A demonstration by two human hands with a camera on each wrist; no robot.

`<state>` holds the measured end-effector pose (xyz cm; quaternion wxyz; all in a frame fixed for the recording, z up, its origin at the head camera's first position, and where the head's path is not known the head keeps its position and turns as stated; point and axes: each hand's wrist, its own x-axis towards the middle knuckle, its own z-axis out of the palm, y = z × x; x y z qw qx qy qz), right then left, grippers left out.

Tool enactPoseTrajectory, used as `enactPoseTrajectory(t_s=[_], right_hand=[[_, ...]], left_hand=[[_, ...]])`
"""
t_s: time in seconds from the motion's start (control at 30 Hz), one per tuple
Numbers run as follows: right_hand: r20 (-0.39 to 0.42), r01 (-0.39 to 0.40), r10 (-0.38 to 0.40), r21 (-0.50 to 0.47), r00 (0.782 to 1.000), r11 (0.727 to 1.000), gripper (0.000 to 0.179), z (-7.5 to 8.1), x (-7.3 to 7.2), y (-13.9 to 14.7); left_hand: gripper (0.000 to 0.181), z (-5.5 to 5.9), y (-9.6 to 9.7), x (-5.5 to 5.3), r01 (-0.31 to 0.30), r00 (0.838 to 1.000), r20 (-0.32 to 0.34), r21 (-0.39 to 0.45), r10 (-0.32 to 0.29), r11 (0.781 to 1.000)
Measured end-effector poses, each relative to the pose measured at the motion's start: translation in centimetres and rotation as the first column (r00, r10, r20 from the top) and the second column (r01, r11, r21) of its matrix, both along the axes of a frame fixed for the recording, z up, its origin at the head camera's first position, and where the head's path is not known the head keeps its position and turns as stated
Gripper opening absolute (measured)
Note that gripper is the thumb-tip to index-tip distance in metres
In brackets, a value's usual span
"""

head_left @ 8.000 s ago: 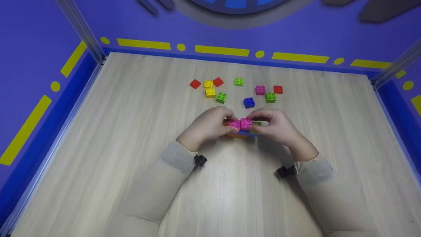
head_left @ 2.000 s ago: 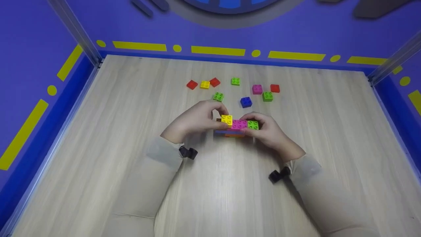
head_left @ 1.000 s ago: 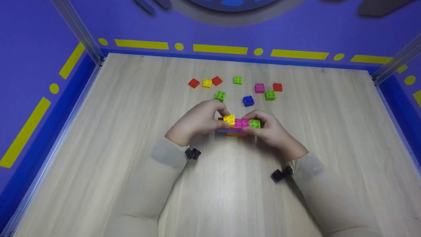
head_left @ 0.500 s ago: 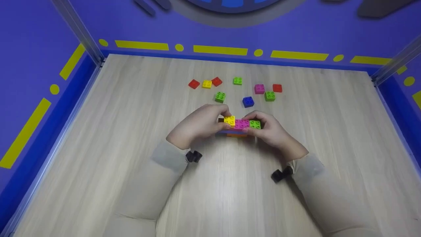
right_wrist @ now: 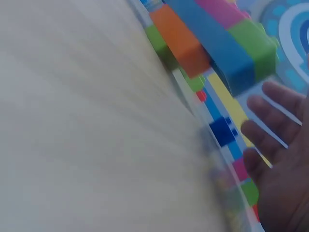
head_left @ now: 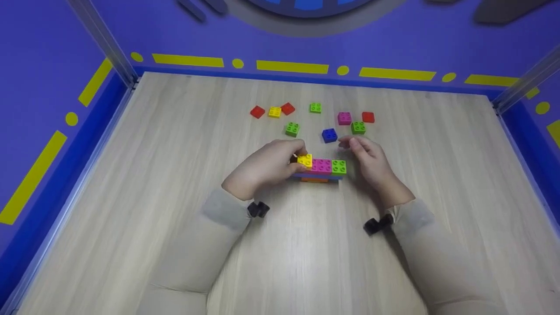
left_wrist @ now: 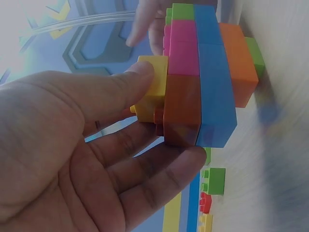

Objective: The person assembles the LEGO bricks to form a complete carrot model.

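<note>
My left hand (head_left: 267, 168) pinches a yellow toy brick (head_left: 306, 161) between thumb and fingers, at the left end of a built stack. Beside the yellow one, pink bricks (head_left: 321, 166) and a green brick (head_left: 339, 166) form the stack's upper row. In the left wrist view, a brown brick (left_wrist: 182, 108) sits at the near end of that row, over blue bricks (left_wrist: 217, 92), an orange brick (left_wrist: 240, 67) and a green brick (left_wrist: 255, 58) at the bottom. My right hand (head_left: 372, 164) is off the stack, fingers extended, holding nothing, close to a loose blue brick (head_left: 329, 135).
Loose bricks lie behind the stack: a pink one (head_left: 344, 118), a yellow one (head_left: 274, 112), several green, including one by the right hand (head_left: 358, 127), and flat red pieces (head_left: 257, 112). Purple-blue panels (head_left: 293, 48) wall the table (head_left: 183, 131) at the back and sides.
Since eight seconds ago, one loose yellow brick has left the back group and sits on the stack. Within the last half second my right hand has let go and moved right and away.
</note>
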<state>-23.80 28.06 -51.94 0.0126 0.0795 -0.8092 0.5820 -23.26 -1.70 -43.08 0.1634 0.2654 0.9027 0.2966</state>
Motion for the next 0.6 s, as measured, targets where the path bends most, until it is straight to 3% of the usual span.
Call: enactPoseTrajectory(t_s=[0.13, 0.3, 0.6], right_hand=[[-0.007, 0.047, -0.047, 0.126, 0.999, 0.991, 0.040, -0.2, -0.7, 0.6], [-0.032, 0.011, -0.002, 0.294, 0.999, 0.956, 0.048, -0.4, -1.0, 0.8], [0.006, -0.067, 0.075, 0.525, 0.997, 0.849, 0.058, -0.5, -1.5, 0.5]], left_hand=[[0.024, 0.0, 0.0, -0.1, -0.011, 1.000, 0.007, 0.000, 0.011, 1.000], [0.027, 0.1, 0.1, -0.1, -0.017, 1.000, 0.005, -0.016, 0.017, 1.000], [0.027, 0.2, 0.0, -0.1, -0.023, 1.000, 0.014, -0.026, 0.023, 0.999]])
